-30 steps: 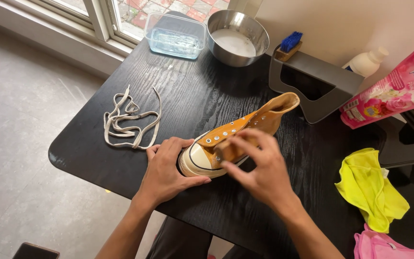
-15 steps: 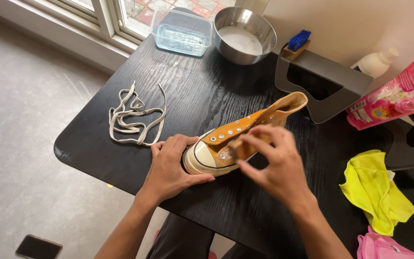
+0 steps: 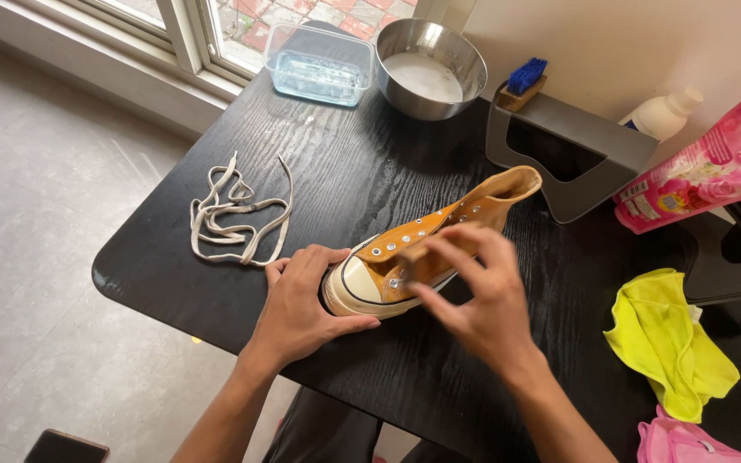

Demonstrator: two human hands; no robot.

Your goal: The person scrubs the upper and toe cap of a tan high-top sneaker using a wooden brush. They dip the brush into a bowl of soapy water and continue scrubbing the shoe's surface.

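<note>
An orange high-top sneaker (image 3: pixel 473 210) with a white toe cap and no laces lies on its side on the black table (image 3: pixel 362 171). My left hand (image 3: pixel 302 300) presses down on the toe end and steadies it. In my right hand (image 3: pixel 482 300), the fingers pinch a small brown wooden brush block (image 3: pixel 426 261), held against the shoe's side near the eyelets. The white shoelaces (image 3: pixel 233 214) lie in a loose heap on the table to the left of the shoe.
At the back stand a clear plastic container (image 3: pixel 319 64) and a metal bowl (image 3: pixel 430 64) of white liquid. A blue brush (image 3: pixel 525 81) rests on a grey stand (image 3: pixel 576 146). A white bottle (image 3: pixel 662 111), pink pouch (image 3: pixel 713 163), yellow cloth (image 3: pixel 666 343) and pink cloth (image 3: pixel 688 441) lie at the right.
My right hand with the wooden block has shifted slightly along the shoe's side. My left hand stays on the toe end.
</note>
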